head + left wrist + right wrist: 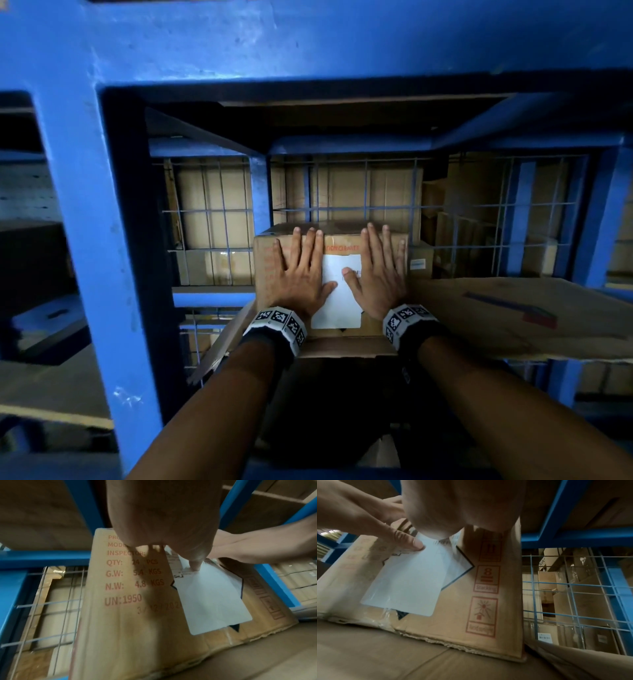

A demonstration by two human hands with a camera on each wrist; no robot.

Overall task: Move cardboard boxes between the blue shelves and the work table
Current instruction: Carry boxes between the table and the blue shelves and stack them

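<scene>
A cardboard box (339,248) with red print and a white label (337,301) stands on a shelf of the blue rack (82,192). Both palms lie flat against its near face, fingers straight and spread. My left hand (301,270) covers the left half, my right hand (376,267) the right half, and the thumbs point toward each other over the label. In the left wrist view the box (130,622) shows quantity and weight print beside the label (212,597). In the right wrist view the box (471,608) shows stacking symbols, with the left thumb on the label (406,582).
The box rests on a cardboard sheet (507,318) that lines the shelf and spreads to the right. A wire mesh back panel (342,205) stands behind the box, with more cartons (212,219) beyond it. A thick blue upright is at the left, a beam overhead.
</scene>
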